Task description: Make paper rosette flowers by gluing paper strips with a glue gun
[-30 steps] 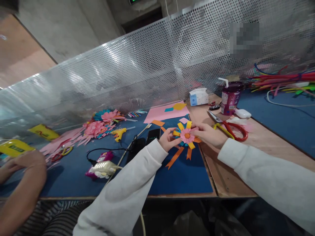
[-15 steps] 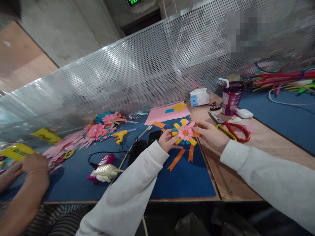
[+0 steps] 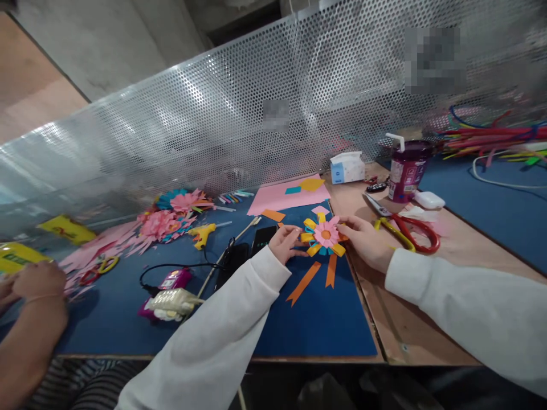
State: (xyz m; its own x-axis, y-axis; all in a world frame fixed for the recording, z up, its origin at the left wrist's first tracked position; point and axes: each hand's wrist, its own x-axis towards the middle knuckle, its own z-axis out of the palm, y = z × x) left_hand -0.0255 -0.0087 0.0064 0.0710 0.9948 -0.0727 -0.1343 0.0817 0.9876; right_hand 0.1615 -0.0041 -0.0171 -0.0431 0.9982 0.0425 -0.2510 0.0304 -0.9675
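Between my two hands is a paper flower (image 3: 326, 234) with an orange centre, pink petals and looped yellow and blue strips around them. My left hand (image 3: 287, 245) pinches its left edge. From the other side my right hand (image 3: 364, 242) grips the flower's right edge, fingers partly behind it. Just below lie orange paper strips with notched ends, one longer (image 3: 303, 283) and one shorter (image 3: 330, 271), on the blue mat (image 3: 329, 330). Another orange strip (image 3: 273, 216) lies beyond my left hand, and a small pink paper piece (image 3: 320, 210) sits behind the flower.
Red-and-yellow-handled scissors (image 3: 416, 233), a purple cup (image 3: 409, 171) with a straw and a white case (image 3: 429, 200) stand right. To the left are a phone (image 3: 264, 238), a yellow glue gun (image 3: 200, 234), a power strip (image 3: 173, 302) and pink paper flowers (image 3: 160, 225). A co-worker's hand (image 3: 40, 279) is far left.
The flower has tilted slightly in my hands, showing its yellow loops more clearly. The view has shifted a little. The co-worker's hands have moved left with the yellow packet.
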